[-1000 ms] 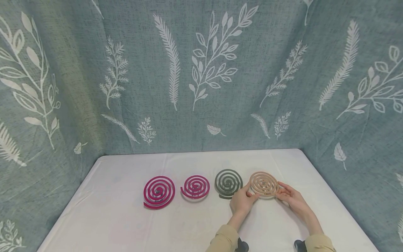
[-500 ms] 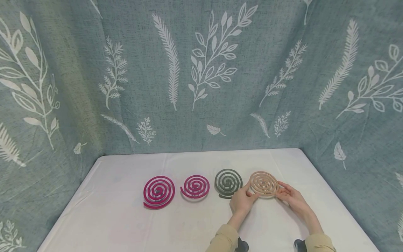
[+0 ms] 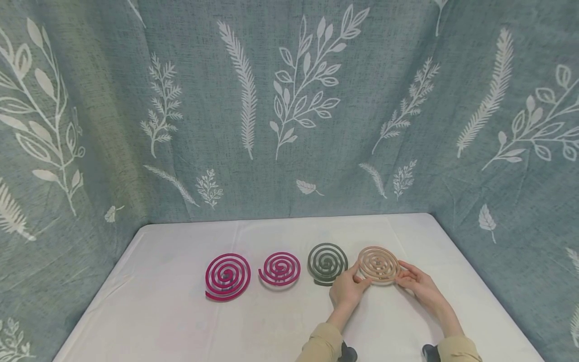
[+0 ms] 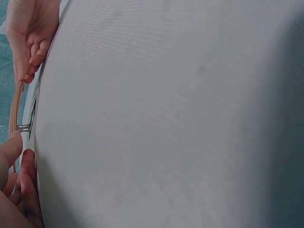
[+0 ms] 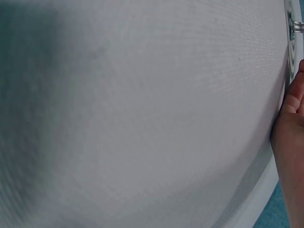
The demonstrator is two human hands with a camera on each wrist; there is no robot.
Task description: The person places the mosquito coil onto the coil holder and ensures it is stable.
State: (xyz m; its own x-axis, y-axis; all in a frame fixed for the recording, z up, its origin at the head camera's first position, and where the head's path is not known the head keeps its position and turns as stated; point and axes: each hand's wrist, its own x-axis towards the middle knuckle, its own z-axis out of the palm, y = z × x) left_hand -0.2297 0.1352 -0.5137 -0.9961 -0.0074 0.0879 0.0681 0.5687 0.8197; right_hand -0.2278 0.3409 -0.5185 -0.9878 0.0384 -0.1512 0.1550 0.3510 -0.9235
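Observation:
A tan mosquito coil [image 3: 378, 264] is at the right of the row, its left and right rims between my two hands. My left hand [image 3: 347, 287] pinches the left rim, thumb in front. The fingertips of my right hand [image 3: 420, 285] pinch the opposite rim. Seen edge-on in the left wrist view, the coil [image 4: 15, 110] sits above the table with a small metal stand [image 4: 23, 128] under it. Grey-green curved lines show below that stand. The right wrist view shows part of the right hand [image 5: 292, 123] beside the metal prongs; the coil is out of that frame.
A dark green coil [image 3: 327, 263] lies just left of the left hand, which overlaps its edge in the head view. Two magenta coils, one smaller [image 3: 280, 267] and one larger [image 3: 228, 275], lie farther left on the white table [image 3: 181, 322]. A leaf-patterned curtain [image 3: 271, 186] surrounds the table.

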